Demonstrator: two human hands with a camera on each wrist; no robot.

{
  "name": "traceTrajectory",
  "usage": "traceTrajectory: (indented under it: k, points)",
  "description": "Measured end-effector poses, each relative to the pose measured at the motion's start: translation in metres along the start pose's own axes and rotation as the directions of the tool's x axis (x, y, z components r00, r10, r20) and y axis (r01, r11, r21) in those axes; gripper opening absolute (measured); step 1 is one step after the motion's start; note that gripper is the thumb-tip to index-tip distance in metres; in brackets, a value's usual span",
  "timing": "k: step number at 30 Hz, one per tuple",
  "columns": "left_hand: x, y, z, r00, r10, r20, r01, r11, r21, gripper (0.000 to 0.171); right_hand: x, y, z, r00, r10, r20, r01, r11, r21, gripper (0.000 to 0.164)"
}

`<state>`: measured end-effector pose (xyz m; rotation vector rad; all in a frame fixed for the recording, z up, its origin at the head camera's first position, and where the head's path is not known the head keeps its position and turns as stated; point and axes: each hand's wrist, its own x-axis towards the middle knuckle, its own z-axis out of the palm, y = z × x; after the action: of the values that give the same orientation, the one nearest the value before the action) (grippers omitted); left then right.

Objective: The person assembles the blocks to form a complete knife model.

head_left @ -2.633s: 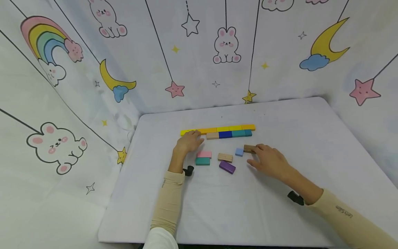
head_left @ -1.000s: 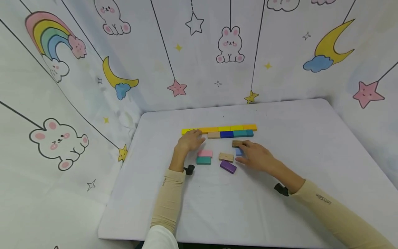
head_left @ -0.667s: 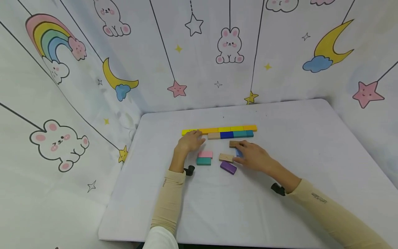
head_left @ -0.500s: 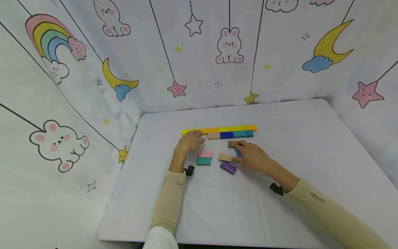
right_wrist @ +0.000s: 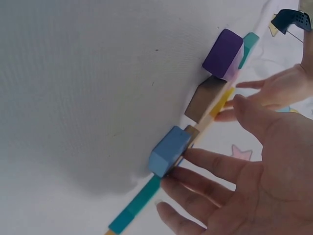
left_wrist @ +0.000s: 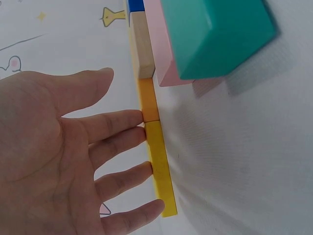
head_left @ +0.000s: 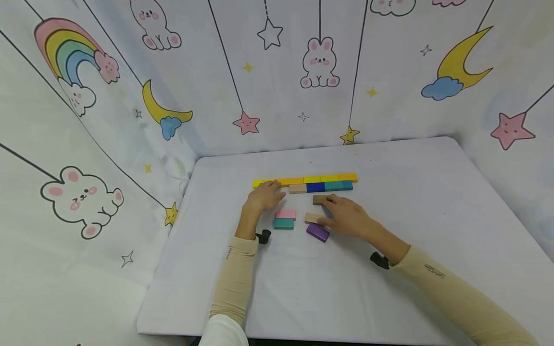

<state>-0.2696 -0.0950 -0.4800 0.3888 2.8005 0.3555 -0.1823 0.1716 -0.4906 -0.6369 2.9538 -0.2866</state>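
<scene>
Two bare hands are over the table (head_left: 389,288), which is covered with white cloth. The left hand (head_left: 262,196), a little left of the frame's centre, has its fingers stretched out, and in the left wrist view its fingertips touch the left part of a long row of yellow and orange blocks (head_left: 312,179); it grips nothing. Directly below this row, on its right part, lie a pale wooden block (head_left: 297,189), a dark blue block (head_left: 315,187) and two teal blocks (head_left: 333,186), end to end. The right hand (head_left: 348,217), right of the centre, has its fingers extended and spread; its fingertips are at the right end of a dark brown wooden block (head_left: 319,200), without closing around it. In the right wrist view, a light blue block (right_wrist: 168,149) is just beside these fingertips; I cannot tell if they touch it. Near the centre of the head view, a light wooden block (head_left: 311,217) lies partly behind the right thumb, with a tilted purple block (head_left: 318,233) just below. More to the left, a pink block (head_left: 286,214) lies against a green block (head_left: 283,224).
</scene>
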Motion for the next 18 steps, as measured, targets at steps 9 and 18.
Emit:
traceTrajectory:
  k: [9, 18]
  points:
    - [0.001, 0.000, 0.000, 1.000, -0.010, 0.002, 0.010, 1.000, 0.011, 0.058, 0.006, -0.007, -0.002, 1.000, -0.004, 0.012, 0.004, 1.000, -0.002, 0.070]
    - [0.002, 0.000, -0.001, 1.000, -0.012, 0.013, 0.012, 1.000, 0.027, 0.059, 0.011, -0.013, -0.002, 0.999, 0.006, 0.032, -0.007, 1.000, 0.025, 0.068]
